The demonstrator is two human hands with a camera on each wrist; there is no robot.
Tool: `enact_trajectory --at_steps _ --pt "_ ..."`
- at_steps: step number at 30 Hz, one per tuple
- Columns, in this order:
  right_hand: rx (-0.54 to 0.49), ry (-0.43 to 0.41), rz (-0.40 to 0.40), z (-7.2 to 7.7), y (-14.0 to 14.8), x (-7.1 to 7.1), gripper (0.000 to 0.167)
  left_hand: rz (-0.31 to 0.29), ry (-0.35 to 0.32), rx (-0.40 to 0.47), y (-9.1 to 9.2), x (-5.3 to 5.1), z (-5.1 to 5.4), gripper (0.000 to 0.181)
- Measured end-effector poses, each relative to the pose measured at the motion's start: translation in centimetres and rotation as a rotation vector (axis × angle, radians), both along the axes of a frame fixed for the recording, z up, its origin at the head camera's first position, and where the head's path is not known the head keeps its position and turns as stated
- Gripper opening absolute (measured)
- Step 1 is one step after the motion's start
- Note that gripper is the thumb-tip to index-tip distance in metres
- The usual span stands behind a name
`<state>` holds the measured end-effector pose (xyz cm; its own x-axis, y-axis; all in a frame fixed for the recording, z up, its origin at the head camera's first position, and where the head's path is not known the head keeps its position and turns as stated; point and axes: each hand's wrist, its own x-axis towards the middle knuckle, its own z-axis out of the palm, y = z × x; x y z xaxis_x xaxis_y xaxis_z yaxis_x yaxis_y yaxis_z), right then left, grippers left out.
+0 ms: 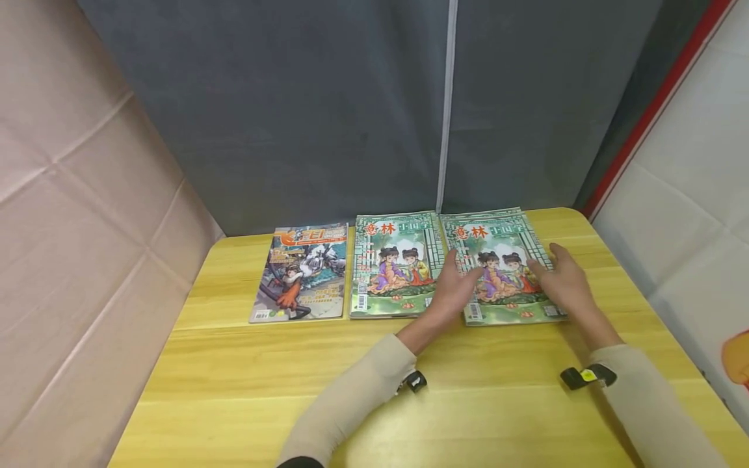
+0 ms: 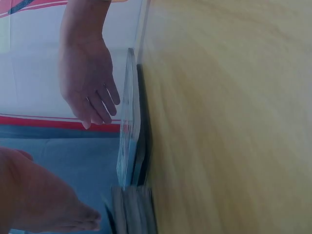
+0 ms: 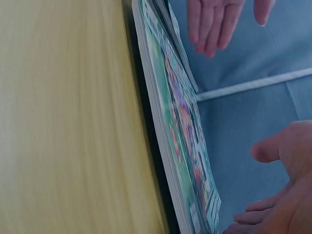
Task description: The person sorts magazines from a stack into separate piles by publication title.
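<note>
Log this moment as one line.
left hand: open, at left edge of rightmost magazine | right hand: open, at its right edge | alongside: middle magazine, leftmost magazine | surface: wood-grain table

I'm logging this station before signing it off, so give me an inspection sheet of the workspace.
Surface: yellow wood-grain tabletop, bare towards the person.
Job's things: an orange-titled magazine on the left, a middle green magazine and a right green magazine, in a row along the far side.
Clutter: nothing seen.
Left grip: bare hand, fingers extended, by the right green magazine's left edge, not grasping.
Right grip: bare hand, fingers extended, by its right edge; contact unclear.
Cables: nothing seen.
Surroundings: dark grey cloth behind, pale cloth left, white cloth with a red band right.
</note>
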<state>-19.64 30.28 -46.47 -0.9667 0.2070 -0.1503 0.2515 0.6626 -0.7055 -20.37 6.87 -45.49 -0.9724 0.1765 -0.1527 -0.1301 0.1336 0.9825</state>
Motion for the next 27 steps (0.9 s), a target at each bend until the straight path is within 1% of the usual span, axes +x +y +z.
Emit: enact_trajectory --at_steps 2,6,9,11,14,20,23,27 --pt "-0.010 0.032 0.006 -0.1 -0.6 -0.1 0.088 -0.003 0.023 -0.015 -0.8 -0.2 0.4 0.087" --pt "-0.025 0.098 0.032 -0.4 -2.1 -0.2 0.087 -0.006 0.071 -0.015 -2.6 -0.7 1.0 0.085" --pt "-0.030 0.149 0.078 -0.8 -3.3 -0.3 0.087 -0.008 0.093 -0.042 -4.2 -1.1 1.2 0.084" --pt "-0.025 0.180 0.112 -1.1 -4.1 -0.3 0.086 -0.016 0.103 -0.069 -5.5 -1.5 1.1 0.084" --pt "-0.013 0.198 0.172 -1.7 -5.2 -0.5 0.086 -0.031 0.126 -0.115 -7.7 -2.1 0.7 0.083" --pt "-0.040 0.189 0.268 -2.4 -7.6 -1.1 0.091 -0.066 0.191 -0.242 -12.8 -3.6 -0.1 0.072" --pt "-0.059 0.177 0.305 -2.8 -8.7 -1.3 0.090 -0.039 0.187 -0.265 -15.3 -4.1 -0.2 0.070" --pt "-0.098 0.195 0.342 -3.0 -10.3 -1.5 0.086 0.010 0.148 -0.327 -18.3 -4.5 -0.3 0.074"
